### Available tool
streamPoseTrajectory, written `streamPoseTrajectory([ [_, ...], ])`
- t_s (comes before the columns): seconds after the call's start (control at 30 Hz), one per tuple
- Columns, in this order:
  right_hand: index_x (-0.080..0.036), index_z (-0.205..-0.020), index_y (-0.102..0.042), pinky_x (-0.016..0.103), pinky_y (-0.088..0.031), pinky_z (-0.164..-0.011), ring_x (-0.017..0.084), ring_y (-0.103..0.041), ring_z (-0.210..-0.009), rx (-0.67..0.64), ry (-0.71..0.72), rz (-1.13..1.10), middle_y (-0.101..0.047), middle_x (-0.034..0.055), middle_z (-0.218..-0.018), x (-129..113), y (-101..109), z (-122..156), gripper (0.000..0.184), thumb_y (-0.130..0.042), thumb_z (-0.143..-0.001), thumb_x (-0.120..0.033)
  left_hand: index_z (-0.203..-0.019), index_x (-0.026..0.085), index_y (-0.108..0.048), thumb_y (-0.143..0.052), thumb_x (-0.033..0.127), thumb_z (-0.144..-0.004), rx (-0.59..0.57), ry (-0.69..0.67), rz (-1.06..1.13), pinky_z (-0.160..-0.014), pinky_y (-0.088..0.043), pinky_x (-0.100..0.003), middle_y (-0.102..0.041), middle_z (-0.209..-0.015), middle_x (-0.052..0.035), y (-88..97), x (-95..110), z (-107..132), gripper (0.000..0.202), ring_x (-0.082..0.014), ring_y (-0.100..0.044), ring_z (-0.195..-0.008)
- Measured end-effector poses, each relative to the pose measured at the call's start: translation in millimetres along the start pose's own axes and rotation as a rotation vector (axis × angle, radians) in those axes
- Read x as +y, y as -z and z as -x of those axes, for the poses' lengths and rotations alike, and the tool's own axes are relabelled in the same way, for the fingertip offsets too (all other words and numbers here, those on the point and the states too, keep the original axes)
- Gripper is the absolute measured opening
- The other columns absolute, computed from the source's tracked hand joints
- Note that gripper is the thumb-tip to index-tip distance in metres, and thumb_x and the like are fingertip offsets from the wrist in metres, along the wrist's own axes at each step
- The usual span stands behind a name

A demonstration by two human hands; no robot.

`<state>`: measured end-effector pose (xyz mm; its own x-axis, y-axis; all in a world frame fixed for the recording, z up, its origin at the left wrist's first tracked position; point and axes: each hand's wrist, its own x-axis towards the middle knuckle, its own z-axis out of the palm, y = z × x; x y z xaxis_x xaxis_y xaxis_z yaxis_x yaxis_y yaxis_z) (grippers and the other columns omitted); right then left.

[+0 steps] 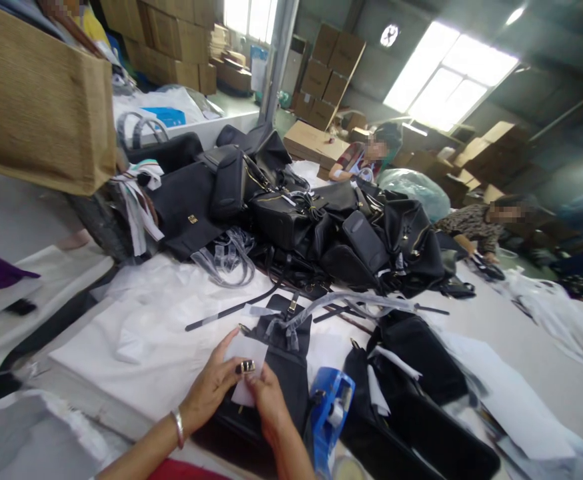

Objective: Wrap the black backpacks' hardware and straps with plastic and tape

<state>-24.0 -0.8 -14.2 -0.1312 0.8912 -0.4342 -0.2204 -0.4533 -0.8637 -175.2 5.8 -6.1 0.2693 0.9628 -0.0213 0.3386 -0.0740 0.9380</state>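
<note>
My left hand (208,389), a silver bangle at its wrist, is closed round the left side of a white paper piece (248,349). Its thumb presses a small black tab with gold metal fittings (245,367) against the paper. My right hand (270,399) pinches the lower part of that paper, fingers partly hidden. Beneath both hands lies a black bag (291,380) with a gold clasp and a plastic-wrapped handle at its top. Just right of the bag sits a blue tape dispenser (330,410).
Black bags (291,220) are heaped across the table's back. More open black bags (421,400) lie at right beside white paper sheets (516,393). White wrapping (151,307) covers the left. A tan bag (36,100) hangs upper left. Two people (476,227) work beyond.
</note>
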Motion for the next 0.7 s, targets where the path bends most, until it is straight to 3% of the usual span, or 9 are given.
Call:
streamPoseTrajectory([
  [0.13, -0.019, -0.119, -0.06, 0.035, -0.049, -0.085, 0.02, -0.064, -0.089, -0.089, -0.023, -0.076, -0.069, 0.0037, -0.104, -2, -3, 7, 0.043, -0.06, -0.076, -0.024, -0.13, 0.03, -0.053, -0.049, 0.041, -0.089, 0.064, 0.067, 0.139, -0.117, -0.021, -0.039, -0.009, -0.159, 0.0029, 0.8, -7, 1, 0.042, -0.0259, -0.019, -0.143],
  [0.23, -0.018, -0.118, -0.06, 0.037, -0.052, -0.081, 0.022, -0.065, -0.089, -0.04, -0.02, -0.133, -0.07, 0.0056, -0.102, 6, -8, 6, 0.043, -0.061, -0.076, -0.027, -0.145, 0.029, -0.027, -0.06, 0.041, -0.082, 0.179, 0.158, 0.243, -0.117, -0.021, -0.039, -0.022, -0.156, -0.0041, -1.6, -21, -2, 0.072, -0.0245, -0.022, -0.142],
  [0.3, -0.019, -0.117, -0.06, 0.038, -0.053, -0.08, 0.024, -0.065, -0.092, 0.01, -0.017, -0.166, -0.07, 0.0065, -0.102, 13, -13, 4, 0.043, -0.062, -0.076, -0.031, -0.147, 0.024, -0.02, -0.066, 0.044, -0.077, 0.192, 0.265, 0.372, -0.113, -0.029, -0.04, -0.035, -0.15, -0.0106, -0.6, -27, -4, 0.087, -0.0263, -0.03, -0.139],
  [0.4, -0.019, -0.119, -0.059, 0.039, -0.052, -0.083, 0.024, -0.064, -0.094, 0.008, -0.021, -0.183, -0.069, 0.0066, -0.104, 19, -20, 2, 0.046, -0.064, -0.075, -0.032, -0.135, 0.015, -0.045, -0.069, 0.047, -0.074, 0.044, 0.398, 0.634, -0.099, -0.047, -0.041, -0.058, -0.131, -0.0147, 6.2, -25, -3, 0.073, -0.0314, -0.053, -0.121],
  [0.47, -0.019, -0.119, -0.059, 0.04, -0.051, -0.084, 0.024, -0.065, -0.093, -0.022, -0.037, -0.172, -0.069, 0.0062, -0.103, 19, -22, 1, 0.046, -0.064, -0.075, -0.031, -0.121, 0.013, -0.059, -0.07, 0.046, -0.074, -0.032, 0.421, 0.786, -0.092, -0.051, -0.041, -0.068, -0.116, -0.0136, 12.5, -18, -1, 0.059, -0.0312, -0.063, -0.106],
  [0.7, -0.019, -0.118, -0.06, 0.037, -0.051, -0.084, 0.022, -0.064, -0.092, -0.084, -0.017, -0.074, -0.07, 0.0045, -0.101, 6, -32, -13, 0.042, -0.06, -0.076, -0.026, -0.118, 0.015, -0.061, -0.065, 0.041, -0.081, -0.047, 0.499, 1.19, -0.089, -0.052, -0.042, -0.072, -0.106, -0.0127, 26.8, 2, 4, 0.046, -0.0277, -0.068, -0.096],
])
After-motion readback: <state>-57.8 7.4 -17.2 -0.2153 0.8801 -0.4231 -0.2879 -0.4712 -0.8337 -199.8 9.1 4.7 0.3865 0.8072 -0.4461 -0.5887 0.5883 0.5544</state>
